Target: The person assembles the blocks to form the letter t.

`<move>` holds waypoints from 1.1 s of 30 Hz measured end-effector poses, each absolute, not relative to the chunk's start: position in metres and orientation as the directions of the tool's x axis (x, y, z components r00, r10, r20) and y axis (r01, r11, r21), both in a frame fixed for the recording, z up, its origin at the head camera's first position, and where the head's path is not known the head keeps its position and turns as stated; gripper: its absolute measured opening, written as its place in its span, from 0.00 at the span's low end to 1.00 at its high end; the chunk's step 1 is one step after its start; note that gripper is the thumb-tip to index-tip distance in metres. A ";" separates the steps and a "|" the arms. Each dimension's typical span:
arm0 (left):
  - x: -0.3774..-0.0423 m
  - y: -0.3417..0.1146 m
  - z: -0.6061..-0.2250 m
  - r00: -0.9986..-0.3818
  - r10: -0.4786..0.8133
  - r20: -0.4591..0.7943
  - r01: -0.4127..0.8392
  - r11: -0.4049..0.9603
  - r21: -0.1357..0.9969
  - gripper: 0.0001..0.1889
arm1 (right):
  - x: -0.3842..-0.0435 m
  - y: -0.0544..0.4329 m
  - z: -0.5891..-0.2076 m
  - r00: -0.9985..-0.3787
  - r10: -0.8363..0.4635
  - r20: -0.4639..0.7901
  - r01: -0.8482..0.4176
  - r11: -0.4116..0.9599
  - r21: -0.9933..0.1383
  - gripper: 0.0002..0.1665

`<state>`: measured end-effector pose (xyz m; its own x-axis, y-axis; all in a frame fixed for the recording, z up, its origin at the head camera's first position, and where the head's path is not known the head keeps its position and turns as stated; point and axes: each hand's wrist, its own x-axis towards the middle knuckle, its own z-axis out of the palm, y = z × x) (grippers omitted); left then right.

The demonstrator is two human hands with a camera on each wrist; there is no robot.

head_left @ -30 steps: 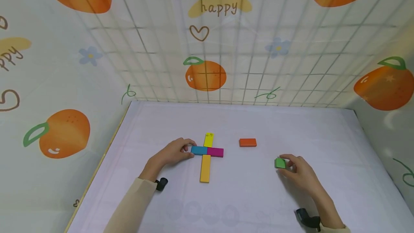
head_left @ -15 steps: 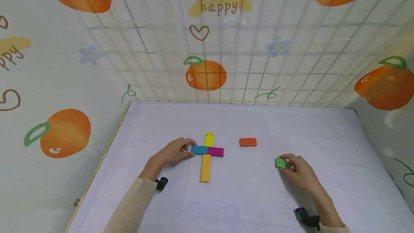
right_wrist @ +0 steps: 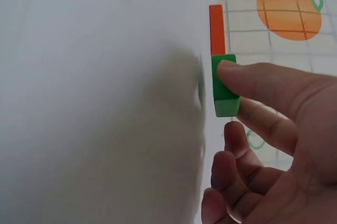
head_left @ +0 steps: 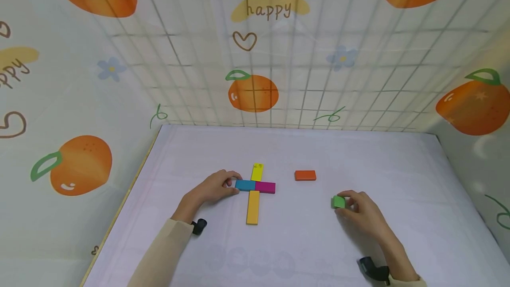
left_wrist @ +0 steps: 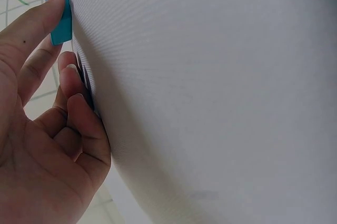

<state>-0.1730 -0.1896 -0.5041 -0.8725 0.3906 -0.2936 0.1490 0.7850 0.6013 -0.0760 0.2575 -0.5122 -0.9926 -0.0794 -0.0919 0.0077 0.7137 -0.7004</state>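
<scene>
My left hand [head_left: 217, 186] pinches the left end of a blue block [head_left: 245, 185], thumb and index finger on its sides; the left wrist view shows the thumb on this blue block [left_wrist: 63, 21]. A magenta block [head_left: 265, 187] lies end to end with the blue one. Behind their join stands a yellow block [head_left: 257, 172], and in front a longer orange-yellow block [head_left: 253, 207], forming a cross. To the right, my right hand [head_left: 364, 213] pinches a small green block [head_left: 338, 202] between thumb and index finger. In the right wrist view the green block [right_wrist: 225, 81] is just off the white surface.
A red-orange block [head_left: 305, 175] lies alone behind and between the cross and my right hand. The white tabletop [head_left: 303, 247] meets a patterned curtain [head_left: 191, 79] at its back edge. Black wrist cameras sit at both cuffs.
My right hand has moved slightly left, carrying the green block with it. The left hand and the blocks of the cross have stayed in place.
</scene>
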 end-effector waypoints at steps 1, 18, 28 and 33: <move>-0.173 -0.190 -0.504 -0.872 0.391 -0.294 0.149 0.785 0.601 0.19 | -0.076 0.256 -0.512 -0.993 -0.081 -0.090 0.005 0.711 -0.703 0.24; -0.172 -0.190 -0.503 -0.869 0.399 -0.292 0.157 0.783 0.602 0.18 | -0.077 0.216 -0.514 -0.984 -0.176 -0.017 -0.104 0.654 -0.749 0.21; -0.172 -0.191 -0.504 -0.871 0.401 -0.285 0.162 0.779 0.605 0.18 | -0.079 0.188 -0.515 -0.969 -0.247 -0.011 -0.154 0.638 -0.754 0.21; -0.172 -0.191 -0.503 -0.868 0.408 -0.283 0.167 0.776 0.608 0.19 | -0.078 0.174 -0.514 -0.958 -0.286 0.015 -0.197 0.622 -0.758 0.21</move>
